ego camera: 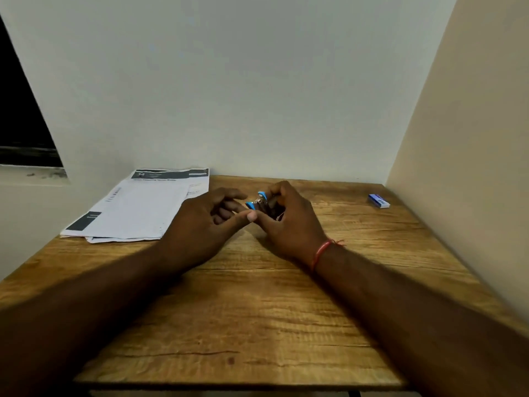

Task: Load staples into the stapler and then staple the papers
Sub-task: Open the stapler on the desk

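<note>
A small blue stapler (256,202) with a silver metal channel showing sits between my hands over the middle of the wooden table (257,310). My right hand (286,222) grips it from the right, fingers curled round its body. My left hand (206,222) reaches in from the left, its thumb tip touching the stapler's near blue end while the other fingers stay loosely spread. Whether the stapler's top is hinged open is hard to tell. A stack of printed papers (137,207) lies at the back left of the table. A small blue staple box (378,201) rests at the back right.
A white wall closes the table's far edge and a beige wall runs along its right side. A dark window opening sits at the upper left. A red thread bracelet (322,252) circles my right wrist.
</note>
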`<act>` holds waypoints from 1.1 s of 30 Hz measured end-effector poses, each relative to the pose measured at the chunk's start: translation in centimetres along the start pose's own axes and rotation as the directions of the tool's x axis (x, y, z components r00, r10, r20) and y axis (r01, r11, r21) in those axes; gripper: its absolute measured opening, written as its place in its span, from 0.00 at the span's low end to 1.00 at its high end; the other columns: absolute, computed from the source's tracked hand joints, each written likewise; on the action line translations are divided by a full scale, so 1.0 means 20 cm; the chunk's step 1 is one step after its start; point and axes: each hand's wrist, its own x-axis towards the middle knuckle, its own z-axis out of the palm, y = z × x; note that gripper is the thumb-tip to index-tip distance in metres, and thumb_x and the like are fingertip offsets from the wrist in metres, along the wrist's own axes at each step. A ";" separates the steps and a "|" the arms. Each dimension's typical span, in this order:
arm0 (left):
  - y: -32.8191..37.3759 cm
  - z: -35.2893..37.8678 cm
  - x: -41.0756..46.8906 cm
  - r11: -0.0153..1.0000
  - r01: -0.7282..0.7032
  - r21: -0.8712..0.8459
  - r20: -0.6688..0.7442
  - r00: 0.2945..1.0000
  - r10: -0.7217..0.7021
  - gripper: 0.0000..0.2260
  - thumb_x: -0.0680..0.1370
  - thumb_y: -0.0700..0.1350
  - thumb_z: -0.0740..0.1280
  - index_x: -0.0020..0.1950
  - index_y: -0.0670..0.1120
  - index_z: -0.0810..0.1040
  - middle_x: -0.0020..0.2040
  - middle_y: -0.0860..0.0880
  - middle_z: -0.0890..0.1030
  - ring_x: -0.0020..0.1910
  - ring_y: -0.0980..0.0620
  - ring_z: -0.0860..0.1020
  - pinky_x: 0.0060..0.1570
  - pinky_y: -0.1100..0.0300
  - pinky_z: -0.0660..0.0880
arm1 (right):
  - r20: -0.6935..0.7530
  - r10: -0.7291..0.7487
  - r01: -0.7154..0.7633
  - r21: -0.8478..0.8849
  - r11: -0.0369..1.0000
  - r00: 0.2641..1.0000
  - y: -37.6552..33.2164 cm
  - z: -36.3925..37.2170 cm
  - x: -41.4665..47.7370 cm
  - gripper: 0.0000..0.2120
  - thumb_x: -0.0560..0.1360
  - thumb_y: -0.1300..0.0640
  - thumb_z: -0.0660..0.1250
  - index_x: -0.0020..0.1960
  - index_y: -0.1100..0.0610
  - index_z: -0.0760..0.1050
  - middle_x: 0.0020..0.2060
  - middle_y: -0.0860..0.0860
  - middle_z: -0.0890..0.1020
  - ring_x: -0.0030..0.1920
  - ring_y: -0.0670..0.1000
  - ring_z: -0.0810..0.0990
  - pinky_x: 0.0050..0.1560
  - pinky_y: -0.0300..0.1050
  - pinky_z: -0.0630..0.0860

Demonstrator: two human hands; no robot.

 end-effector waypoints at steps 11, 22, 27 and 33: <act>0.03 -0.02 0.01 0.977 0.126 -0.170 0.089 0.990 -0.112 0.13 0.76 0.56 0.79 0.58 0.54 0.90 0.45 0.50 0.92 0.43 0.55 0.91 0.50 0.65 0.86 | 0.046 -0.046 0.040 0.117 0.992 0.998 -0.01 -0.02 -0.01 0.20 0.71 0.49 0.87 0.56 0.43 0.80 0.45 0.43 0.89 0.42 0.44 0.88 0.40 0.37 0.83; 0.03 -0.04 0.02 0.972 0.162 -0.171 0.077 0.986 -0.151 0.03 0.82 0.46 0.79 0.55 0.52 0.89 0.43 0.48 0.90 0.42 0.52 0.90 0.46 0.64 0.83 | 0.140 -0.038 -0.005 0.293 0.956 0.989 0.01 -0.08 0.01 0.09 0.81 0.56 0.79 0.60 0.51 0.85 0.49 0.50 0.90 0.49 0.51 0.89 0.50 0.46 0.87; 0.00 -0.06 0.03 0.987 0.131 -0.091 0.048 0.991 -0.127 0.02 0.84 0.47 0.77 0.57 0.53 0.88 0.45 0.49 0.91 0.44 0.50 0.90 0.51 0.60 0.85 | 0.143 -0.017 -0.038 0.372 0.927 0.990 0.02 -0.10 0.02 0.09 0.81 0.62 0.77 0.60 0.59 0.83 0.53 0.60 0.89 0.54 0.60 0.89 0.54 0.52 0.89; -0.04 -0.13 0.07 0.973 0.153 -0.174 -0.021 0.987 -0.159 0.03 0.87 0.45 0.74 0.59 0.52 0.87 0.50 0.45 0.91 0.48 0.48 0.91 0.48 0.65 0.85 | 0.122 0.133 -0.167 0.335 0.927 0.984 0.11 -0.15 0.08 0.07 0.79 0.62 0.80 0.56 0.60 0.85 0.51 0.61 0.89 0.51 0.57 0.91 0.53 0.50 0.89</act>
